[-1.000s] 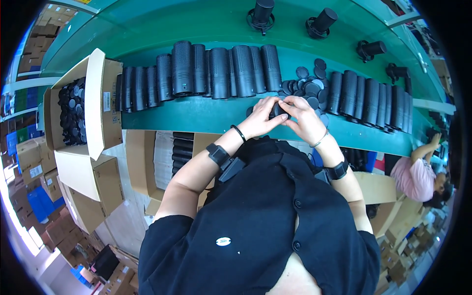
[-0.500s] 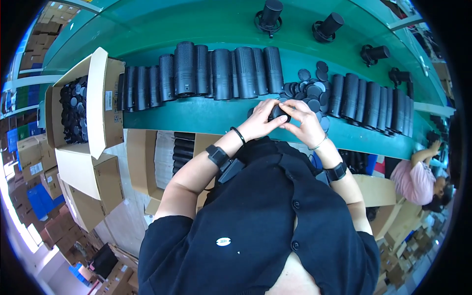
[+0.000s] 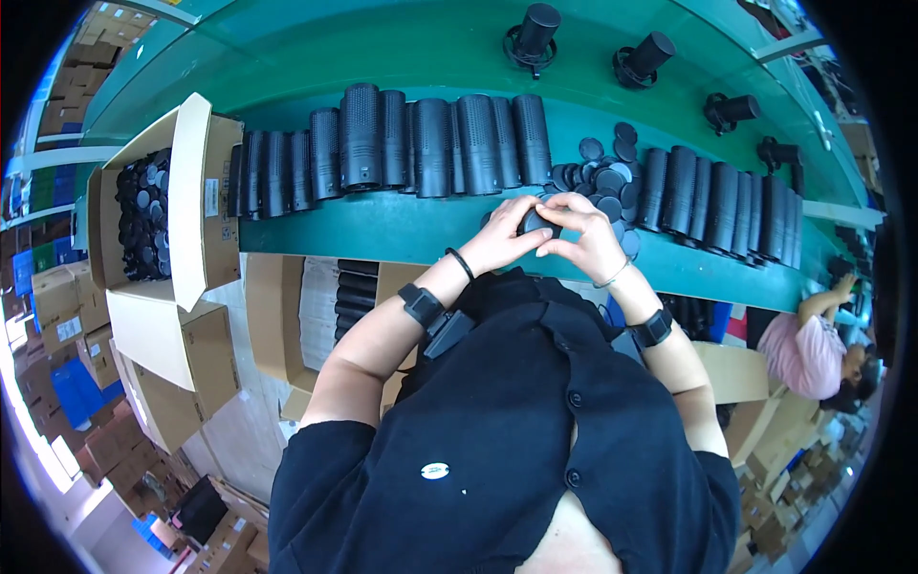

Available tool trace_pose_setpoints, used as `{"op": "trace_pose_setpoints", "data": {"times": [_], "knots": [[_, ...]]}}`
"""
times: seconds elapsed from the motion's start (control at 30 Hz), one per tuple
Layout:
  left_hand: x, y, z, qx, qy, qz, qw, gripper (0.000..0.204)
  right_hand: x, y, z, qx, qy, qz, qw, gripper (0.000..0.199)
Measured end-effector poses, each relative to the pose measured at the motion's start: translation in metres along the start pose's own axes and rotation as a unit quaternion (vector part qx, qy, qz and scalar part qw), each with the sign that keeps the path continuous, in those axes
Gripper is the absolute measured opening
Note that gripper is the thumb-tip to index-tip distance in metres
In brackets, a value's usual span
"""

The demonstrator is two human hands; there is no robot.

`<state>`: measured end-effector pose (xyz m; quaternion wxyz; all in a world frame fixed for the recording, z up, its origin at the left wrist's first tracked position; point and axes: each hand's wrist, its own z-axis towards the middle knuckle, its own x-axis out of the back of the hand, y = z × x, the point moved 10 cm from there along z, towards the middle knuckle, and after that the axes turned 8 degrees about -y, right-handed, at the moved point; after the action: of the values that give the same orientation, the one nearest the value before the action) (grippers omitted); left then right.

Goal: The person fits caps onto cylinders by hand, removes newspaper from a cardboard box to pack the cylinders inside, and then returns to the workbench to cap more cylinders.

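Note:
Close in front of my body, above the near edge of the green table, my hands meet around a small black round cap [image 3: 537,224]. My left hand [image 3: 502,239] grips it from the left, with the thumb along its near side. From the right, the fingers of my right hand [image 3: 593,241] rest on its edge, the thumb bent toward it. What lies beneath the cap is hidden by my hands. A loose pile of black discs [image 3: 609,180] lies just beyond my right hand. Past my left hand stands a row of black perforated cylinders [image 3: 360,139].
More black cylinders [image 3: 719,206] line the table [image 3: 382,228] on the right. Several microphone-like units in ring mounts [image 3: 644,59] sit at the back. An open carton [image 3: 189,201] of small black parts stands left. A co-worker in pink [image 3: 805,354] is at far right.
My right hand's fingers have shifted slightly on the cap, and its thumb has drawn a little away from the left thumb. The cap stays between my hands.

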<state>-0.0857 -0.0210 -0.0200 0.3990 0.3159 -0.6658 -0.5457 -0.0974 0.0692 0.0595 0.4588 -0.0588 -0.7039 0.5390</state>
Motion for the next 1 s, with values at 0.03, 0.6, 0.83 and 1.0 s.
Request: {"op": "trace_pose_setpoints", "data": {"times": [0.03, 0.6, 0.83, 1.0], "knots": [[-0.003, 0.001, -0.001, -0.013, -0.013, -0.041, 0.999, 0.051, -0.004, 0.010, -0.002, 0.000, 0.002, -0.001, 1.000, 0.045], [0.005, -0.005, -0.008, 0.019, -0.020, -0.115, 0.993, 0.078, -0.063, 0.070, -0.002, -0.257, -0.079, 0.444, 0.855, 0.030], [0.002, -0.008, -0.015, 0.023, -0.001, -0.026, 0.999, 0.075, -0.066, 0.077, -0.014, -0.251, -0.105, 0.490, 0.828, 0.035], [0.001, -0.004, -0.020, -0.003, -0.001, 0.006, 1.000, 0.078, -0.062, 0.069, -0.008, -0.217, -0.109, 0.484, 0.841, 0.038]]}}
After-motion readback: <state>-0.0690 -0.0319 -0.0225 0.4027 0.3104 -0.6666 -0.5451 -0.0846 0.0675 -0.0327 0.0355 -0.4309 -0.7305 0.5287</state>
